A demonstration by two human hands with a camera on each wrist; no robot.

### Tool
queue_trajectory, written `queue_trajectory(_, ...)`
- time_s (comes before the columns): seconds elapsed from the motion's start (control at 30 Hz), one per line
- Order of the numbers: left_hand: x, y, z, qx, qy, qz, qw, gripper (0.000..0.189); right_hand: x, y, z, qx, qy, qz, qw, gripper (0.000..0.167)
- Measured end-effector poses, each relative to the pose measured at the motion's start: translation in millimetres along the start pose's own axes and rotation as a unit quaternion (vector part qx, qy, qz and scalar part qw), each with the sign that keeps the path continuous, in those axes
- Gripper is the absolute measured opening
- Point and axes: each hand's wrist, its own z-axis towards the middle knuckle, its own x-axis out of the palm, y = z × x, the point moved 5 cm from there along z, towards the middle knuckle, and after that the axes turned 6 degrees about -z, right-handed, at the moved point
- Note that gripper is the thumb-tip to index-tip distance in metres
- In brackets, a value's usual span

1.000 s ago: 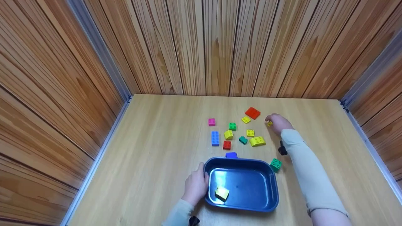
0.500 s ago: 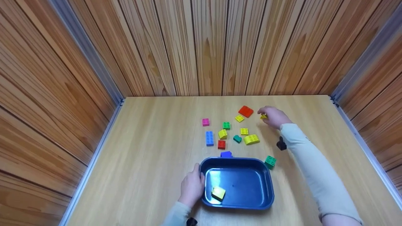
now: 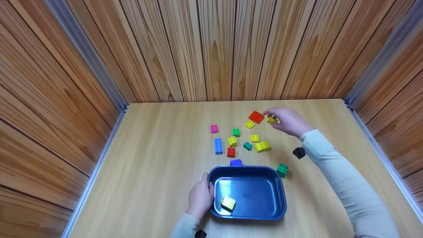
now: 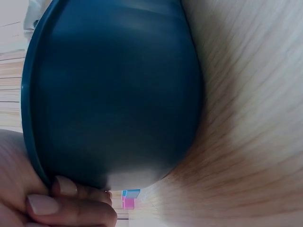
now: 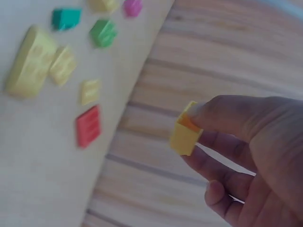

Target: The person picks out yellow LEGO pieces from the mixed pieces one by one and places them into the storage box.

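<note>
My right hand pinches a small yellow toy brick between thumb and fingers, raised above the table near the far right of the loose bricks. In the right wrist view a hollow side of this brick shows. My left hand grips the left rim of a dark blue tray, fingers over the edge at its upper left corner. Inside the tray lies one yellow brick, tilted towards the left. The left wrist view is mostly filled by the tray's outer wall, with the left fingers at its rim.
Beyond the tray lie scattered bricks: a red plate brick, a pink one, a long blue one, a curved yellow one and several others. A green brick stands by the tray's right corner. Wooden walls surround the table.
My right hand has lifted the small yellow brick off the table and shifted left towards the red plate brick. The left hand keeps its grip on the tray; the head view has shifted slightly.
</note>
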Motion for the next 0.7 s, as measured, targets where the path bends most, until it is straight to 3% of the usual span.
queue_trajectory(0.33,0.4,-0.2,1.0,-0.005,0.003,0.000,1.0000,0.044,4,78,-21.7,-0.106,0.013,-0.034,0.9938,0.039)
queue_trajectory(0.7,-0.4,-0.7,-0.7,0.006,-0.003,0.006,1.0000,0.042,17,107,-34.1,-0.149,0.011,-0.065,0.9867,0.036)
